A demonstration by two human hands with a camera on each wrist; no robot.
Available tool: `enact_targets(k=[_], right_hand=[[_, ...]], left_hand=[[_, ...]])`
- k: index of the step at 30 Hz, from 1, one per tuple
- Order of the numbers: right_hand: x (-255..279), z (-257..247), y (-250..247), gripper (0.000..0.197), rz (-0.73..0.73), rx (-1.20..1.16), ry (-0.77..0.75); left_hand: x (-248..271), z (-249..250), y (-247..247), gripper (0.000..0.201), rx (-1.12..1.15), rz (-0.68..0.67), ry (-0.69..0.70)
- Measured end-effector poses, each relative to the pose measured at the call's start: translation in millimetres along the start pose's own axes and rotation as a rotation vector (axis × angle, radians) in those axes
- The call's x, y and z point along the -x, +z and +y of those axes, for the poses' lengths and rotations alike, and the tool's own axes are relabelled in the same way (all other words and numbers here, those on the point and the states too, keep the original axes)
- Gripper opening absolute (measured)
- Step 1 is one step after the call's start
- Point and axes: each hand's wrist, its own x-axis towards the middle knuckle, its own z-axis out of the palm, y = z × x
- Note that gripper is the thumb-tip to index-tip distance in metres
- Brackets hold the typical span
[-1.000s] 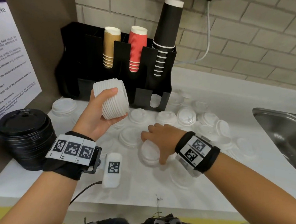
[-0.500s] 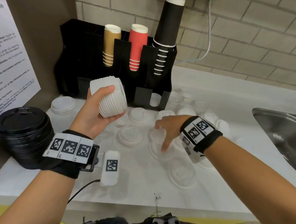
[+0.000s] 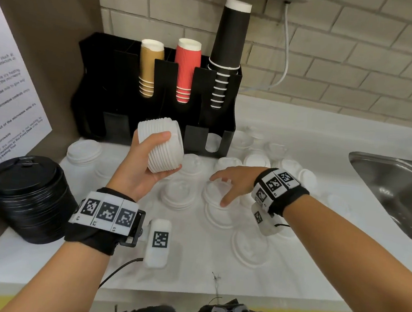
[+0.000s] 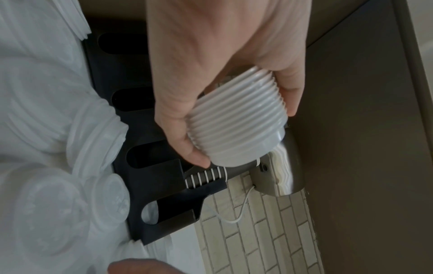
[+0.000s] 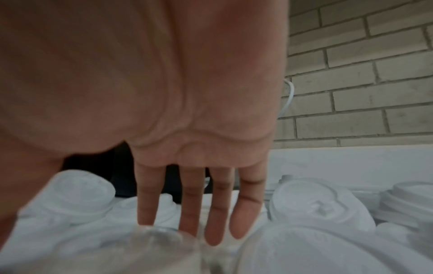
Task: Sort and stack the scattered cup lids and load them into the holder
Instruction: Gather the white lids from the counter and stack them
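My left hand (image 3: 171,153) grips a ribbed stack of white lids (image 3: 159,130) on its side, raised in front of the black holder (image 3: 120,91). The left wrist view shows thumb and fingers wrapped around that stack (image 4: 236,129), with the holder's slots (image 4: 150,185) behind it. My right hand (image 3: 219,191) hovers with its fingers spread over a clear lid (image 3: 216,207) on the counter. In the right wrist view its fingers (image 5: 213,218) are straight and point down, their tips at a clear lid (image 5: 152,241). Loose white lids (image 3: 258,160) lie around both hands.
The holder carries tan, red and black cups (image 3: 227,56) in its upper slots. A tall stack of black lids (image 3: 25,195) stands at the left by a poster (image 3: 4,109). A steel sink (image 3: 395,186) is at the right. More clear lids (image 3: 248,246) lie near the counter's front.
My right hand has come off the clear lid it pressed near me and turned, and is now spread slightly further back. My left hand still holds its stack.
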Motion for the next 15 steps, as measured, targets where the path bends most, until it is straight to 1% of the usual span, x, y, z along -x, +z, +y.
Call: enact_targets(k=[3, 5, 7, 9, 11, 13, 15], right_hand=[[3.1, 0.7, -5.4, 0.068, 0.078, -0.044, -0.064], [11.5, 1.6, -14.7, 0.062, 0.193, -0.151, -0.129], [21.1, 0.0, -23.5, 0.053, 0.323, -0.356, -0.218], [29.7, -8.6, -28.0, 0.047, 0.405, -0.608, -0.325], [36.2, -21.2, -28.7, 0.046, 0.427, -0.775, -0.428], [39.1, -31.4, -26.7, 0.048, 0.426, -0.822, -0.503], [39.6, -37.7, -24.6, 0.052, 0.423, -0.824, -0.550]], left_hand=[[-2.7, -5.1, -0.2, 0.077, -0.024, 0.000, -0.009], [-5.1, -7.5, -0.5, 0.072, -0.036, 0.009, -0.005], [-7.2, -9.8, 1.2, 0.067, -0.038, 0.013, -0.009], [-8.8, -12.5, 4.0, 0.065, -0.038, 0.003, -0.022], [-9.3, -15.0, 6.9, 0.070, -0.056, -0.024, -0.033], [-9.6, -17.9, 9.8, 0.074, -0.084, -0.057, -0.041], [-9.7, -19.5, 12.1, 0.073, -0.110, -0.081, -0.042]])
